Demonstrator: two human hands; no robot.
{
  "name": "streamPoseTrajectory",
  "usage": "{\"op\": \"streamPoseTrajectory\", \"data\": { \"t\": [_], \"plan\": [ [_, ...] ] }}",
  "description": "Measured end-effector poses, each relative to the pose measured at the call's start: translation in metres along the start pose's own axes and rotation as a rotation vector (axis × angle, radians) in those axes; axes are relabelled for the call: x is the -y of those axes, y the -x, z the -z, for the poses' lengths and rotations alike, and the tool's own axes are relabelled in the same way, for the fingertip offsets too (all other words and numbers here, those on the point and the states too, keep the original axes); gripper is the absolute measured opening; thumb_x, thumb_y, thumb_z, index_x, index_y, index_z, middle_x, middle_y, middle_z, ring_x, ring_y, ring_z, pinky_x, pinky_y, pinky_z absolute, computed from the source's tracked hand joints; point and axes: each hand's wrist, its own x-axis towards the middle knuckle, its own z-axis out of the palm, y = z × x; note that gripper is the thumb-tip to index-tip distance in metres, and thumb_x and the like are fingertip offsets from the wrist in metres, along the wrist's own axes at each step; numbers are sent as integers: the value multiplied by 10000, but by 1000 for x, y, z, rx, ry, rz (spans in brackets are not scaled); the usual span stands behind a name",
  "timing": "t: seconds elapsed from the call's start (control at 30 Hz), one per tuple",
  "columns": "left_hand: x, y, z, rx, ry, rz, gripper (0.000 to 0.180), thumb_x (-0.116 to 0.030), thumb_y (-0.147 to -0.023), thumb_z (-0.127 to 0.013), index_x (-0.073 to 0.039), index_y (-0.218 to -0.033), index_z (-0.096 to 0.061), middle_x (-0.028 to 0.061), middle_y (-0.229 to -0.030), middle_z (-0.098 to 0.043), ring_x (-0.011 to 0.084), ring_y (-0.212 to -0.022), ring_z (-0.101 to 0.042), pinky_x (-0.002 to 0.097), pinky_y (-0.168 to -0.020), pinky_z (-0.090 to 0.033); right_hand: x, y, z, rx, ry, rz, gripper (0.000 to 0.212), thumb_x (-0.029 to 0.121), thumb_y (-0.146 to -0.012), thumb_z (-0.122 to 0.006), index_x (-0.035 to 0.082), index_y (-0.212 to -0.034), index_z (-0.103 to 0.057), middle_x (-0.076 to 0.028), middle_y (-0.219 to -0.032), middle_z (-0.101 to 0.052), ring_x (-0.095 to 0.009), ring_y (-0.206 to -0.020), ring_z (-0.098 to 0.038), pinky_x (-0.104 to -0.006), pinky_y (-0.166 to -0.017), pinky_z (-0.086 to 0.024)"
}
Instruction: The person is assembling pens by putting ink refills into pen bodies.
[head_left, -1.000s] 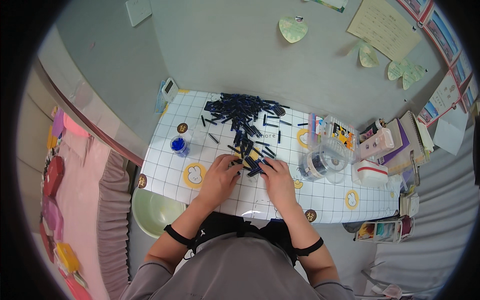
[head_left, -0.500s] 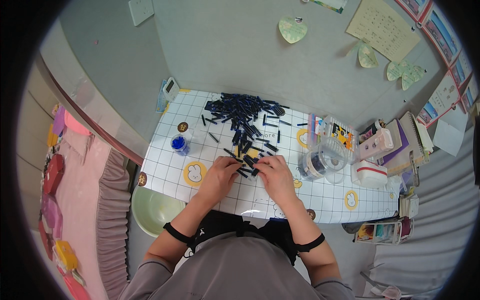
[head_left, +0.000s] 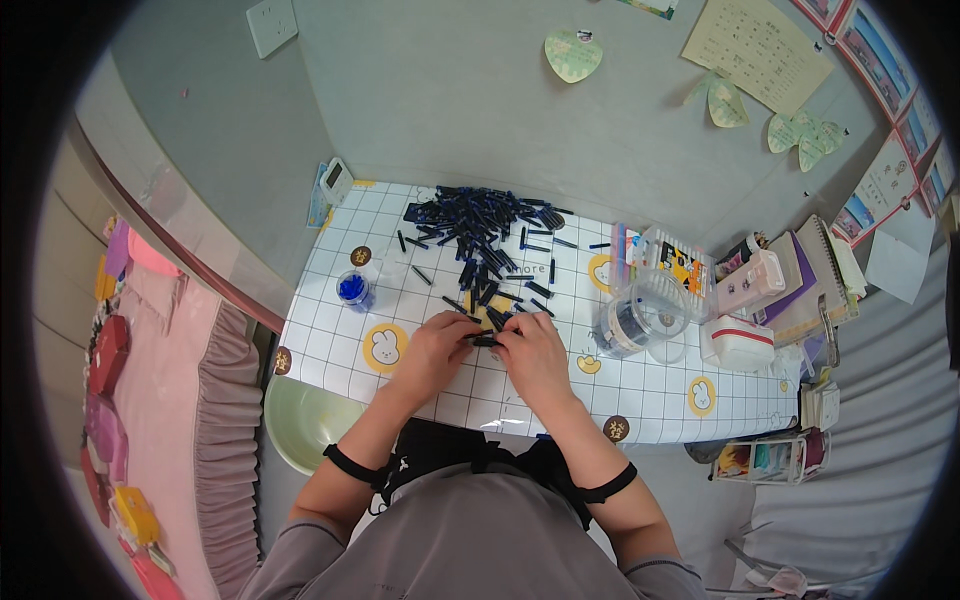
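Many small dark tubes with blue ends, which look like ink cartridges (head_left: 470,225), are heaped at the back of the table, with loose ones trailing toward me. At the near end of that trail my left hand (head_left: 432,350) is closed, its fingertips pinching a dark ink cartridge (head_left: 484,341). My right hand (head_left: 536,358) faces it from the other side, thumb and fingers closed on the same small bunch. The fingertips partly hide what they grip, so I cannot tell how many cartridges are in them. A few more cartridges (head_left: 497,317) lie just beyond my fingers.
Left of the heap stands a small clear jar (head_left: 355,290) with blue pieces in it. To the right are a clear round tub (head_left: 625,325), a clear plastic box (head_left: 680,265), a white pouch (head_left: 738,343) and notebooks (head_left: 815,265). A green basin (head_left: 305,420) sits below the table's left edge.
My hands have come slightly closer together, and the cartridges between them are now gathered and held level. The view has shifted slightly.
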Motion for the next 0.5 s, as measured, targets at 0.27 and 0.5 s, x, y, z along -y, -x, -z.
{"op": "streamPoseTrajectory", "data": {
  "t": [0.27, 0.5],
  "plan": [
    [9, 8, 10, -49, -228, -98, 230, 21, -863, -800, -39, -1084, -828, 117, -1124, -761, 347, -1040, -713, 442, -902, -601, 9, -4, 5, 42, -8, -46, 208, 80, -817, -888, 83, -1006, -801, -42, -1074, -680, -301, -1107, -608, -405, -968, -542],
    [2, 4, 7, -24, -307, -69, 250, 1, -856, -804, -60, -1097, -837, 93, -1082, -724, 321, -1047, -676, 440, -895, -593, 5, -6, 2, 114, 11, -10, 177, 85, -855, -858, 92, -1024, -807, -49, -1067, -705, -303, -1111, -608, -402, -985, -531]
  ]
}}
